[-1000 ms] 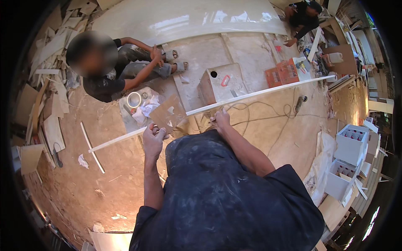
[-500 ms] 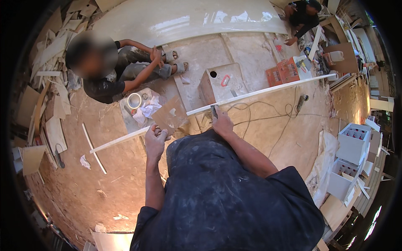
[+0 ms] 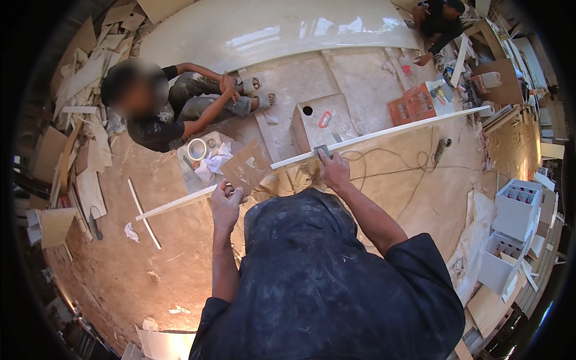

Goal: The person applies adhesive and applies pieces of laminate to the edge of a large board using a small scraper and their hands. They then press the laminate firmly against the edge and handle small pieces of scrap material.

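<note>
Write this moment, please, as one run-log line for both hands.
left hand: at white strip, beside brown sheet | right hand: holding dark block at strip | beyond strip: box with round hole

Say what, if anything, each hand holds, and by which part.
Right hand: small grey block, by its near end. Left hand: at brown sheet and white strip; hold on either unclear.

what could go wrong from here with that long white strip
The dark block in the right hand could slip off the narrow white strip, perhaps scraping the fingertips close to its edge.

The strip is long and thin and reaches well past both the right hand and the left hand, so it might flex or swing.
</note>
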`<action>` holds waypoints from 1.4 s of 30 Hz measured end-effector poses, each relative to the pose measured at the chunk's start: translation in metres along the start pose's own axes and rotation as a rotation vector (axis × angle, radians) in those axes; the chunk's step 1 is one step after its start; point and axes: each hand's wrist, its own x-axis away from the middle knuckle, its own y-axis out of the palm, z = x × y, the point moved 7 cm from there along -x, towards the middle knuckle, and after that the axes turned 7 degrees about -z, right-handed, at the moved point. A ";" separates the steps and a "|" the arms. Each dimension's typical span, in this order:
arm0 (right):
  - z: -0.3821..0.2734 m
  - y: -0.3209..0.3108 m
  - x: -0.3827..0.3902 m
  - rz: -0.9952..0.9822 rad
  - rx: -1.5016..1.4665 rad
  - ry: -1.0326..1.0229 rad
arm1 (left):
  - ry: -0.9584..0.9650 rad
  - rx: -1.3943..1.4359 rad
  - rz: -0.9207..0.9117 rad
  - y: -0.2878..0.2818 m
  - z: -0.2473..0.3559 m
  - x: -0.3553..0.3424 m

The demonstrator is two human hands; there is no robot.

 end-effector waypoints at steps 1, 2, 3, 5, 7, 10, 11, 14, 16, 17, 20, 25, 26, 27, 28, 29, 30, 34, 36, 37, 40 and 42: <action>-0.002 -0.002 0.001 0.039 -0.042 0.028 | -0.003 -0.001 0.013 0.000 -0.001 0.001; -0.006 -0.001 0.001 0.021 -0.035 0.027 | -0.008 -0.010 0.011 0.001 -0.002 0.001; -0.009 0.000 0.002 0.000 -0.026 0.027 | -0.015 -0.017 0.008 0.002 -0.005 0.001; -0.013 0.006 0.004 -0.045 -0.018 0.043 | -0.019 -0.020 -0.002 0.004 -0.007 0.002; -0.013 0.011 0.004 -0.092 -0.014 0.072 | -0.010 -0.005 -0.013 0.007 -0.002 0.003; -0.014 0.009 0.007 -0.132 -0.050 0.066 | -0.010 0.009 0.016 0.005 -0.002 0.003; -0.015 0.007 0.006 -0.133 -0.059 0.083 | -0.007 0.009 0.019 0.003 -0.002 0.003; -0.021 0.000 0.004 -0.099 -0.082 0.103 | -0.007 -0.006 0.019 0.000 -0.005 0.002; -0.025 0.000 -0.002 -0.029 -0.097 0.068 | -0.022 -0.036 0.012 -0.004 -0.008 0.000; -0.024 0.002 -0.002 -0.050 -0.083 0.074 | -0.015 -0.034 0.007 -0.004 -0.007 -0.001; -0.023 0.009 0.002 -0.118 -0.052 0.075 | 0.000 -0.022 0.021 -0.009 -0.003 -0.002; -0.018 0.007 0.015 -0.189 -0.105 0.162 | 0.015 0.019 0.032 -0.014 -0.005 -0.003; -0.017 0.003 0.014 -0.141 -0.110 0.163 | 0.019 0.018 0.029 -0.014 -0.005 -0.003; -0.015 -0.002 0.010 -0.093 -0.118 0.166 | 0.021 0.013 0.025 -0.014 -0.004 -0.004; -0.012 -0.006 0.007 -0.046 -0.126 0.169 | 0.024 0.008 0.020 -0.014 -0.003 -0.004; -0.010 -0.005 0.004 -0.044 -0.094 0.156 | 0.017 0.002 0.012 -0.014 -0.005 -0.005; -0.006 -0.004 0.000 -0.040 -0.061 0.141 | 0.013 -0.004 0.005 -0.014 -0.005 -0.006; 0.000 0.005 0.005 -0.075 -0.015 0.107 | 0.023 -0.001 0.003 -0.011 -0.002 -0.008; 0.002 0.006 0.009 -0.118 -0.019 0.132 | 0.023 -0.016 -0.012 -0.011 0.000 -0.011; 0.002 0.004 0.010 -0.140 -0.019 0.145 | 0.024 -0.022 -0.020 -0.009 0.000 -0.012; -0.007 -0.011 0.009 -0.073 -0.079 0.159 | 0.019 -0.004 -0.010 -0.005 0.002 -0.011; -0.005 -0.003 0.002 -0.062 -0.090 0.157 | 0.017 0.012 -0.028 -0.001 -0.002 -0.012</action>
